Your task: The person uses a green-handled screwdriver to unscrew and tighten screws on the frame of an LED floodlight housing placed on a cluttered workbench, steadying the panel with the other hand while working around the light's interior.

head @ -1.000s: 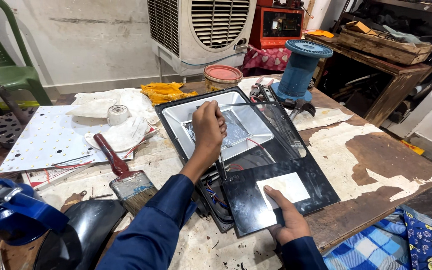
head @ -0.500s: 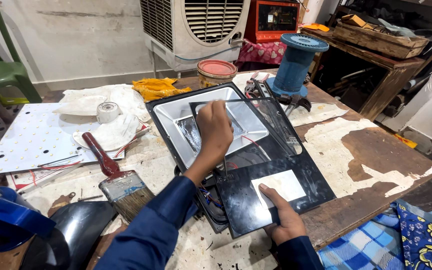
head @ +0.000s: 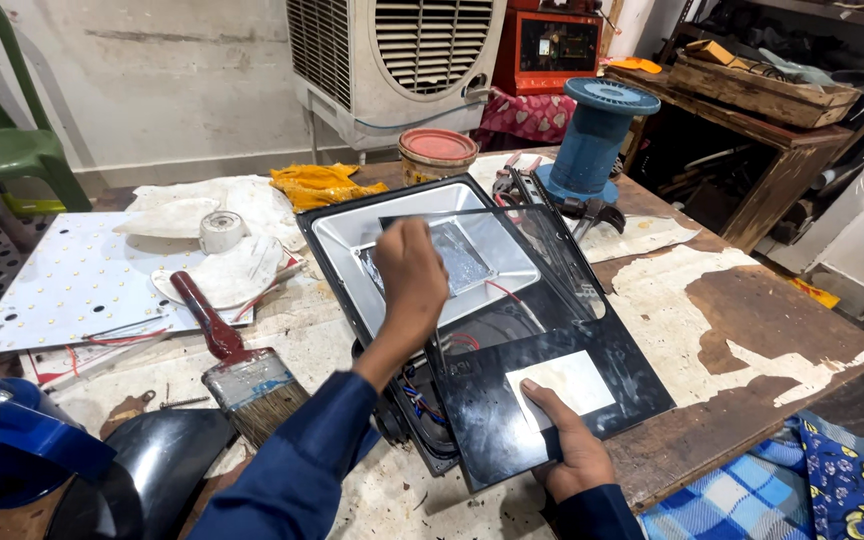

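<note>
the left hand [head: 410, 285] was closed in a fist over the silver tray of the lamp housing [head: 422, 250] at the table's middle. the right hand [head: 570, 450] gripped the near edge of the black panel [head: 552, 400] lying tilted across it. one paintbrush [head: 235, 365], one tape roll [head: 220, 231], one blue spool [head: 597, 135] and one tin [head: 437, 155] stood around, none blocking either hand.
</note>
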